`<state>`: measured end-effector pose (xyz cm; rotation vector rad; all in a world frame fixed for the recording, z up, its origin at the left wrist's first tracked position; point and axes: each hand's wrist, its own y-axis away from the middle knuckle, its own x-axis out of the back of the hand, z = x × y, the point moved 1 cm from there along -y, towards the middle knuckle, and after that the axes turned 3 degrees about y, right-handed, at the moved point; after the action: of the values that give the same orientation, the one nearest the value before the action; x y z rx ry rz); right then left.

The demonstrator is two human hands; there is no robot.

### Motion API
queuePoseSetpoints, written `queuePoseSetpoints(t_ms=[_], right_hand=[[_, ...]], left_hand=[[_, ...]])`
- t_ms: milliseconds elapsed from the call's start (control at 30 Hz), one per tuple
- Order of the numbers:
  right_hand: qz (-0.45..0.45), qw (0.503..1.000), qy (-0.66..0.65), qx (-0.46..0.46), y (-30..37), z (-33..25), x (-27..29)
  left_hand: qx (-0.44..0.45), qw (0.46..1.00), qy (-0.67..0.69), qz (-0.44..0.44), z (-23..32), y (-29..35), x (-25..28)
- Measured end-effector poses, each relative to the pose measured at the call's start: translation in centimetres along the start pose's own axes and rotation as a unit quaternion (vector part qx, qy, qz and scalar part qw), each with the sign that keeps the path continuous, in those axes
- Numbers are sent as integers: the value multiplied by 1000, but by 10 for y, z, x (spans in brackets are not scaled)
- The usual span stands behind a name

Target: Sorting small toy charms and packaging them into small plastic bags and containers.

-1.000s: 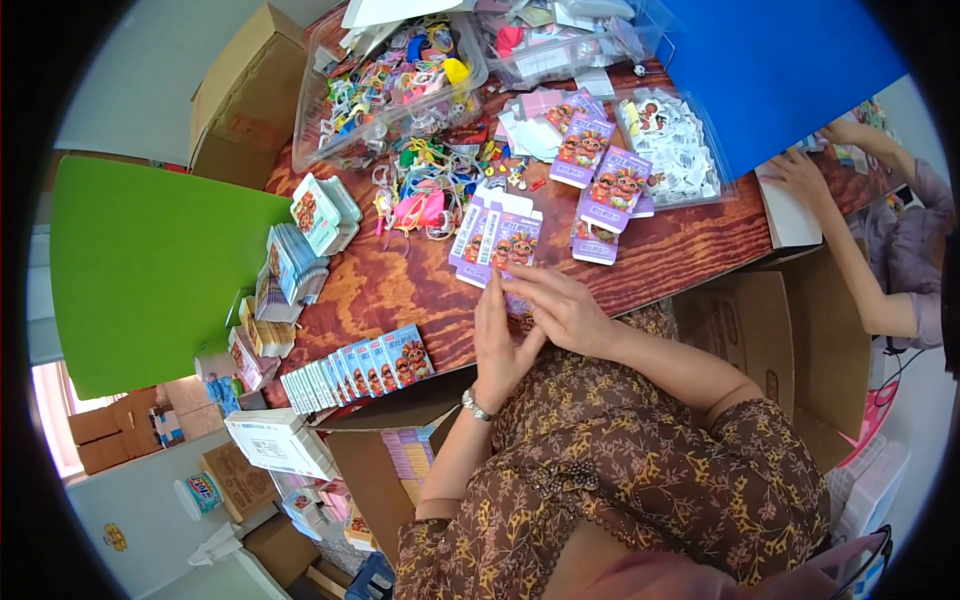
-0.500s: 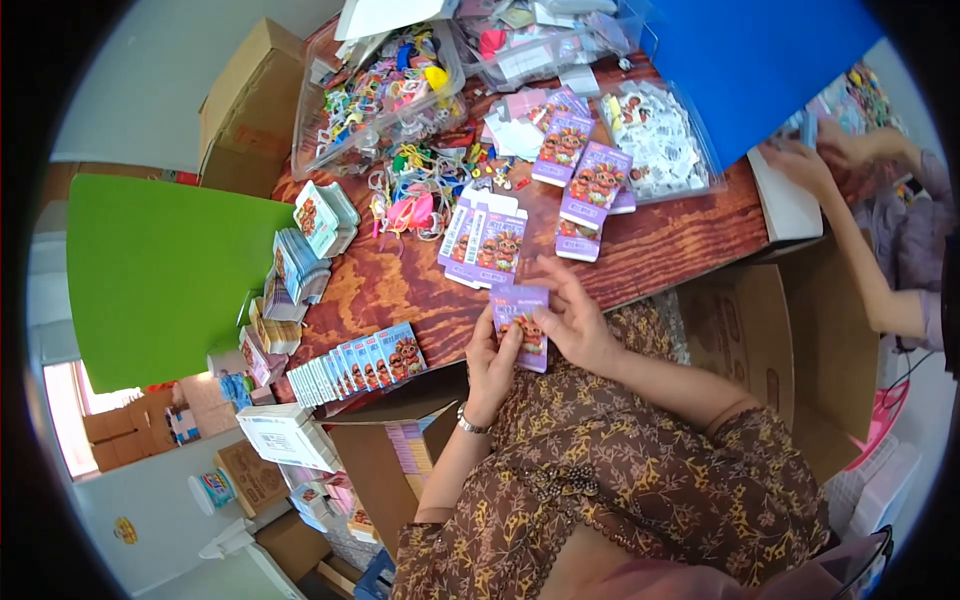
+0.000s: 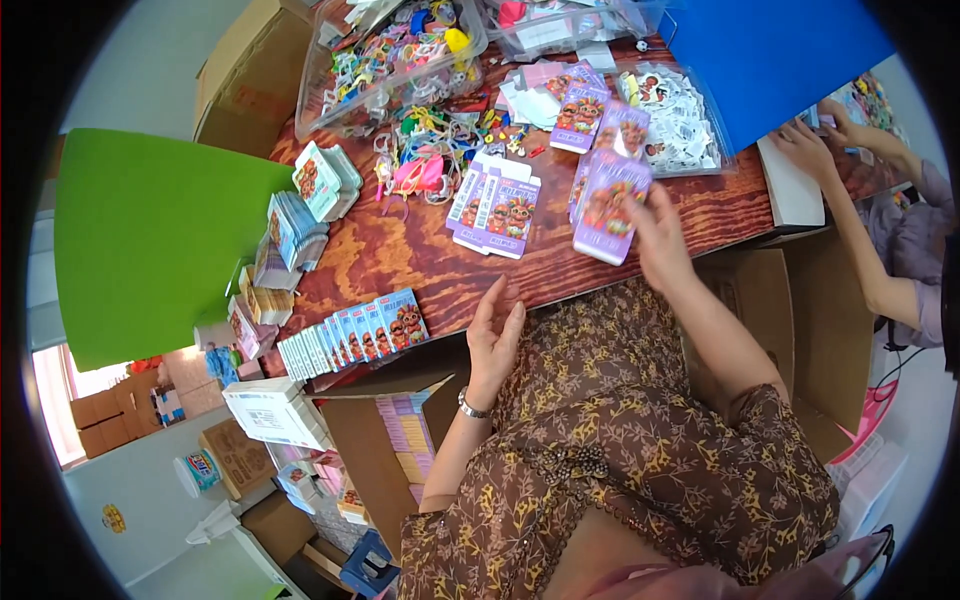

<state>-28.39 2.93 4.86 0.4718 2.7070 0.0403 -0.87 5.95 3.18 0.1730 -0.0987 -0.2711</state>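
Note:
A small purple printed box (image 3: pixel 606 215) is gripped at its right edge by my right hand (image 3: pixel 662 240), held over the purple boxes on the right of the table; it is slightly blurred. Partly behind it lie other purple boxes (image 3: pixel 580 112), overlapping in a pile. My left hand (image 3: pixel 494 338), with a watch at its wrist, hovers at the table's near edge. Its fingers are apart and nothing is in them. Beyond it lie flat, unfolded purple cartons (image 3: pixel 500 207). To the left of that hand a row of blue boxes (image 3: pixel 360 335) leans in a fanned line.
Clear bins of colourful trinkets (image 3: pixel 400 70) and white stickers (image 3: pixel 680 120) stand at the back. Card stacks (image 3: pixel 290 232) line the left edge beside a green panel (image 3: pixel 165 245). A blue panel (image 3: pixel 770 70) divides off another person's hands (image 3: pixel 810 150). Open cartons (image 3: pixel 400 430) stand below the table.
My right hand has carried the purple box away from my left hand, right and forward to the pile. My left hand has let go of it and opened. The view has shifted slightly.

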Motion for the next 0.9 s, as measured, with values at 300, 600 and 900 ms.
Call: queuePoseSetpoints(t_ms=[300,600,900], right_hand=[[65,998,10,-17,-66,-42,33],[61,950,306,23,-109,-56,32],[-51,778,526,339,-56,-59,-27]], left_hand=[[-43,999,12,27,1,-6,-5],[-262,822,-457,218,-5,-128,19],[-221,898,-329,193,2,-125,8]])
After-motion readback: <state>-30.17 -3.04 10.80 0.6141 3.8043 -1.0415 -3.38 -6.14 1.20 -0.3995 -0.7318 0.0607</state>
